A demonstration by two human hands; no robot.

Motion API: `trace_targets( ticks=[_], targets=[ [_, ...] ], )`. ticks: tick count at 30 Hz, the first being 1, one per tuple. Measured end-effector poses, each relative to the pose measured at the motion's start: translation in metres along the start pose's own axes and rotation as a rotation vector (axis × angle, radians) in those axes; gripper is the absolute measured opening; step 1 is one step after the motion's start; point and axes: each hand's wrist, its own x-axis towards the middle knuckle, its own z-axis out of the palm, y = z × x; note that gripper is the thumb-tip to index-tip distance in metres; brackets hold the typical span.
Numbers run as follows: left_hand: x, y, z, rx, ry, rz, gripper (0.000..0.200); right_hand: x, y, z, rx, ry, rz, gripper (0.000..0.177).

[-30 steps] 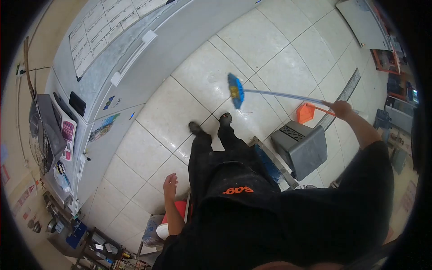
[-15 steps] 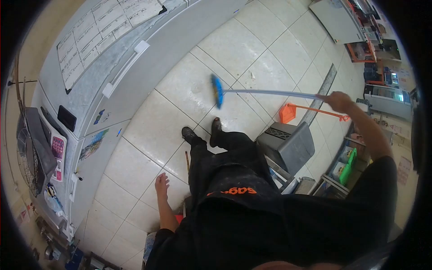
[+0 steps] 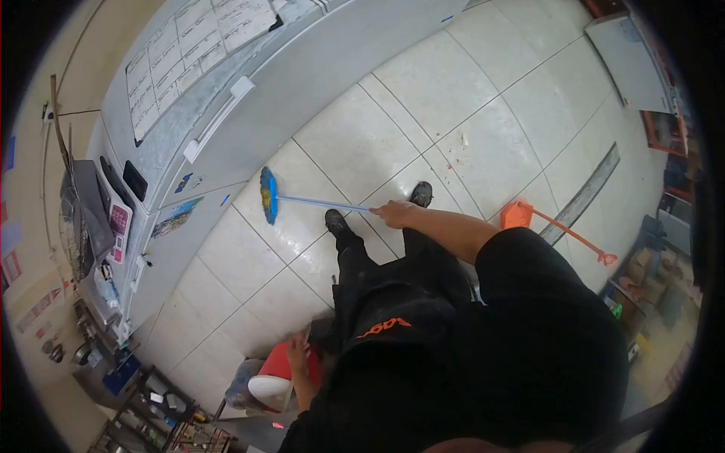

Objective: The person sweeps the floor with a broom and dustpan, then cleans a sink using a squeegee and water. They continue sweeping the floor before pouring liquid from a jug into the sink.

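Note:
My right hand (image 3: 393, 214) is wrapped around the pale blue handle (image 3: 325, 203) of a broom, with the arm stretched across in front of my body. The broom head (image 3: 269, 196), blue with a yellowish middle, stands on the tiled floor (image 3: 332, 147) close to the base of the white freezer. Low on my left side, my left hand (image 3: 297, 353) hangs with loose fingers, overlapping a red bucket-like object (image 3: 280, 364) in this view. No tool shows in it. To the right lies an orange dustpan (image 3: 518, 214) with a long handle.
The long white freezer (image 3: 279, 90) runs along the left, with papers, a pink-keyed scale (image 3: 119, 223) and a phone (image 3: 135, 180) on top. Small scraps (image 3: 464, 140) lie on the tiles. A grey metal strip (image 3: 589, 189) crosses the floor beyond the dustpan.
My right hand has swung left across my body, carrying the broom head toward the freezer. My left hand has shifted down beside the red object. My body and view have turned and stepped.

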Motion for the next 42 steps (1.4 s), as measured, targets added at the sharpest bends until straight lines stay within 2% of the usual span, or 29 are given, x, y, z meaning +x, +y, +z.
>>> trace_targets(
  ticks=[1,3,5,8,11,14,18,20,21,24,25,27,29,30,32,33,35,38,39,40,42],
  targets=[
    [-0.005,-0.018,0.01,0.057,-0.021,0.006,0.034,-0.012,0.022,-0.004,-0.042,0.001,-0.034,0.058],
    [-0.025,-0.024,0.036,0.127,-0.042,0.009,0.033,-0.058,0.064,-0.027,-0.097,-0.024,0.135,0.061],
    [-0.046,-0.018,0.077,0.205,-0.09,0.049,0.034,-0.121,0.119,-0.056,-0.101,-0.015,0.18,0.059],
    [-0.036,-0.007,0.119,0.113,-0.195,-0.055,0.037,-0.215,0.211,-0.062,-0.267,0.021,0.279,0.065],
    [-0.012,0.024,0.155,0.245,-0.207,0.062,0.039,-0.322,0.271,-0.076,-0.333,-0.056,0.396,0.074],
    [-0.021,0.081,0.188,0.164,-0.236,0.203,0.04,-0.428,0.292,-0.098,-0.384,-0.073,0.54,0.074],
    [-0.008,0.113,0.215,0.14,-0.233,0.251,0.04,-0.527,0.285,-0.133,-0.433,-0.134,0.744,0.077],
    [-0.015,0.124,0.226,0.094,-0.248,0.136,0.047,-0.559,0.286,-0.145,-0.484,-0.205,0.82,0.076],
    [-0.015,0.123,0.229,0.081,-0.249,0.14,0.047,-0.58,0.293,-0.149,-0.478,-0.183,0.821,0.072],
    [-0.013,0.111,0.241,0.071,-0.318,-0.169,0.057,-0.61,0.256,-0.183,-0.492,-0.12,0.808,0.066],
    [0.0,0.092,0.241,-0.06,-0.495,-0.258,0.055,-0.611,0.241,-0.191,-0.5,-0.096,0.798,0.064],
    [0.022,0.053,0.241,-0.218,-0.796,-0.429,0.052,-0.591,0.221,-0.201,-0.442,-0.08,0.758,0.063],
    [0.03,0.024,0.243,-0.056,-0.806,-0.292,0.051,-0.551,0.191,-0.22,-0.394,-0.076,0.705,0.063],
    [0.033,0.013,0.243,0.058,-0.787,-0.194,0.051,-0.517,0.172,-0.224,-0.402,-0.094,0.693,0.065],
    [0.039,-0.002,0.244,0.292,-0.721,0.024,0.05,-0.438,0.169,-0.217,-0.373,-0.049,0.502,0.066],
    [0.041,-0.01,0.244,0.376,-0.687,0.114,0.049,-0.385,0.149,-0.222,-0.363,-0.124,0.514,0.067],
    [0.038,-0.02,0.238,0.443,-0.629,0.209,0.048,-0.273,0.144,-0.203,-0.312,-0.078,0.301,0.069],
    [0.025,-0.041,0.221,0.494,-0.552,0.299,0.047,-0.099,0.089,-0.174,-0.275,-0.032,0.044,0.073],
    [0.019,-0.048,0.215,0.496,-0.533,0.31,0.047,-0.045,0.062,-0.167,-0.239,-0.052,0.002,0.073],
    [0.012,-0.056,0.211,0.498,-0.518,0.324,0.046,0.005,0.04,-0.152,-0.263,0.03,-0.065,0.071],
    [0.004,-0.066,0.208,0.485,-0.496,0.346,0.045,0.072,-0.014,-0.158,-0.192,0.003,-0.007,0.066]
  ],
)
